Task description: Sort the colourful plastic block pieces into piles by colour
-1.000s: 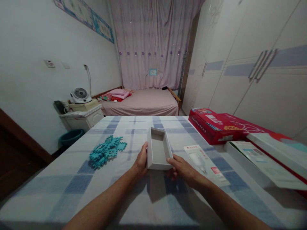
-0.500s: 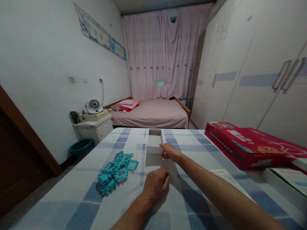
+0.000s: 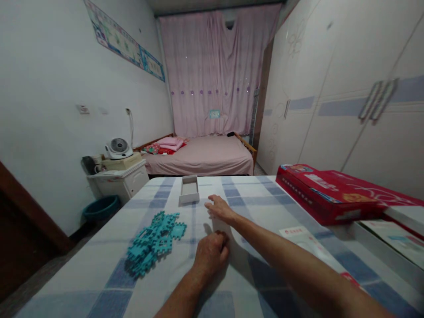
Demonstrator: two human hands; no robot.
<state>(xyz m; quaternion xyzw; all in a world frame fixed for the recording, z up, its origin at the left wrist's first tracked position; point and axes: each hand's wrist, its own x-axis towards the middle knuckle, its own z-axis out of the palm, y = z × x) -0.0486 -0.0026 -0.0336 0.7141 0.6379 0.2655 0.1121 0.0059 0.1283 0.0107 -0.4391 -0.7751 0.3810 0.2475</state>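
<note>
My left hand (image 3: 212, 251) rests on the checked tablecloth with its fingers curled into a loose fist; nothing shows in it. Beyond it, my right hand (image 3: 220, 209) hovers low over the cloth, fingers apart and holding nothing. Just left of the right fingertips, a small gap away, sits a shallow white open box (image 3: 189, 197), its inside bare. To the left of my left hand lies a heap of turquoise interlocking plastic pieces (image 3: 155, 243), flat squares with notched edges.
A big red box (image 3: 324, 190) stands at the table's right side. Nearer me are a white tray with a printed booklet (image 3: 395, 236) and a white printed sheet (image 3: 308, 243), partly under my right forearm. A bed (image 3: 205, 154) and a cabinet with a fan (image 3: 118, 148) stand beyond the table.
The white box has moved left, and my right hand has let go of it and opened. My left hand stays in about the same place. The whole view has shifted slightly.
</note>
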